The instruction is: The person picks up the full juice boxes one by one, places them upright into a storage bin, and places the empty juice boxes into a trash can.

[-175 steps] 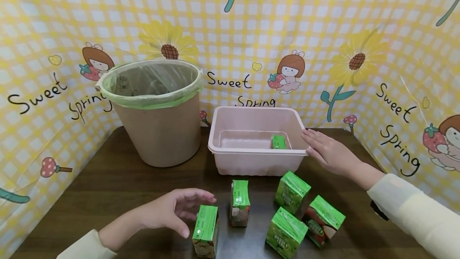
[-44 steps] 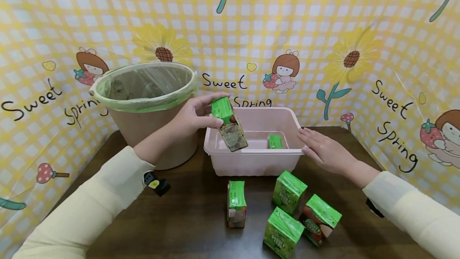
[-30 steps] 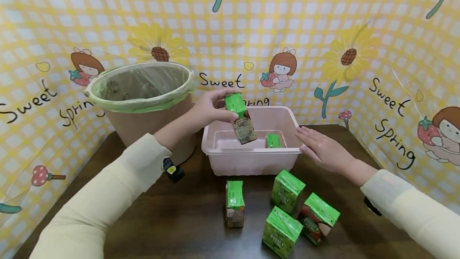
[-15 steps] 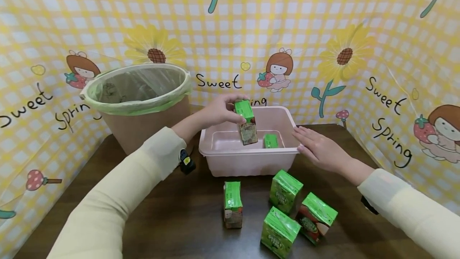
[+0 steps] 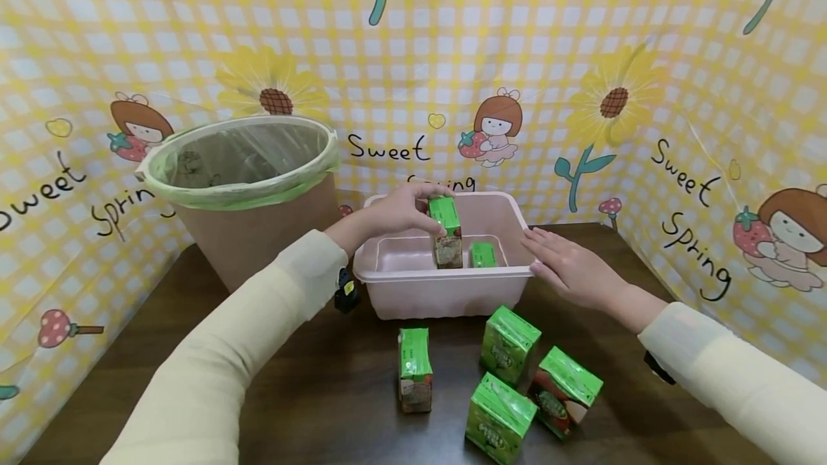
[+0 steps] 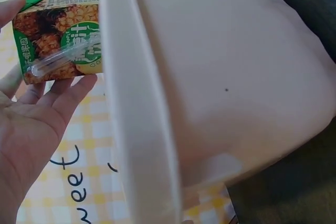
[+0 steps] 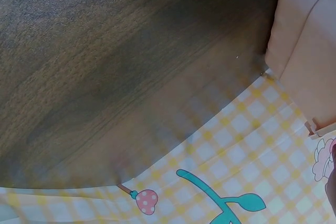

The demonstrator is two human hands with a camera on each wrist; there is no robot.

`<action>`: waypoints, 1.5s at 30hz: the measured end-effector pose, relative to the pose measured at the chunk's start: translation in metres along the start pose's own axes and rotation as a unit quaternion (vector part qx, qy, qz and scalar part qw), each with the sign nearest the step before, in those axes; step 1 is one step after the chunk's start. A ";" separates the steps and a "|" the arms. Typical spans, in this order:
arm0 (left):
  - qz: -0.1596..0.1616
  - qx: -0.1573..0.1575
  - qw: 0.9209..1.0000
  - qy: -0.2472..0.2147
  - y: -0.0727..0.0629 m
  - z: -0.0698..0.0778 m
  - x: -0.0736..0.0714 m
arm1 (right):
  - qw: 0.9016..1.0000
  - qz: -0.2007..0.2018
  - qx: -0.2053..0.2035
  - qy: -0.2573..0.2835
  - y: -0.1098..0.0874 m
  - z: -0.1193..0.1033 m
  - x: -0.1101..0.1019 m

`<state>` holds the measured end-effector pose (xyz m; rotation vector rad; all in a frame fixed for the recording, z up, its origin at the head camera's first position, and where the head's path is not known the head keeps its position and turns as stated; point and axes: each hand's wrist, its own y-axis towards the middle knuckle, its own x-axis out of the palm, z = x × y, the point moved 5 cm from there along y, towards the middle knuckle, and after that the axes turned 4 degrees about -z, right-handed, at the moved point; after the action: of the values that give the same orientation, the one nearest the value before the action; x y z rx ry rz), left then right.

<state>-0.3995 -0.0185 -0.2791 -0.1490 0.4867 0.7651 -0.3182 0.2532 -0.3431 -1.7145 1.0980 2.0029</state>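
Note:
My left hand (image 5: pixel 403 210) pinches a juice box (image 5: pixel 447 235) with a green top, between thumb and fingers. It is upright, its lower part inside the pink plastic basin (image 5: pixel 446 298); whether it touches the floor there I cannot tell. The left wrist view shows pineapples and a clear straw on the juice box (image 6: pixel 58 40), partly hidden by the basin's rim (image 6: pixel 136 98). Another green-topped juice box (image 5: pixel 482 255) sits in the basin, to the right. My right hand (image 5: pixel 575 264) rests straight fingers against the basin's right rim; the right wrist view barely catches it.
In front of the basin stand a juice box (image 5: pixel 415 372) and, further right, three clustered ones: two green (image 5: pixel 510 346) and one red-sided (image 5: pixel 564 392). A tall brown bin (image 5: pixel 258 235) with a liner bag stands at left. Checked cloth (image 5: pixel 413 41) hangs behind the dark table (image 5: pixel 310 393).
My left hand has taken the nearest-left juice box off the table and carried it over the basin. In the last second it moved right and lowered, turning upright. The right hand stays at the rim.

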 end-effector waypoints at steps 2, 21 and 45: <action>-0.013 -0.001 1.000 -0.004 0.003 -0.003 0.001 | 1.000 0.004 -0.005 -0.001 0.001 0.000 0.000; -0.049 -0.014 0.996 0.069 0.019 -0.019 0.012 | 1.000 0.000 0.008 0.002 -0.001 0.000 0.001; -0.066 -0.013 0.990 0.127 0.030 -0.029 0.025 | 1.000 -0.012 0.012 -0.003 0.002 -0.001 0.000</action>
<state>-0.4160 0.0100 -0.3153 -0.3028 0.7007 0.6256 -0.3184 0.2510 -0.3429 -1.7012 1.0894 1.9704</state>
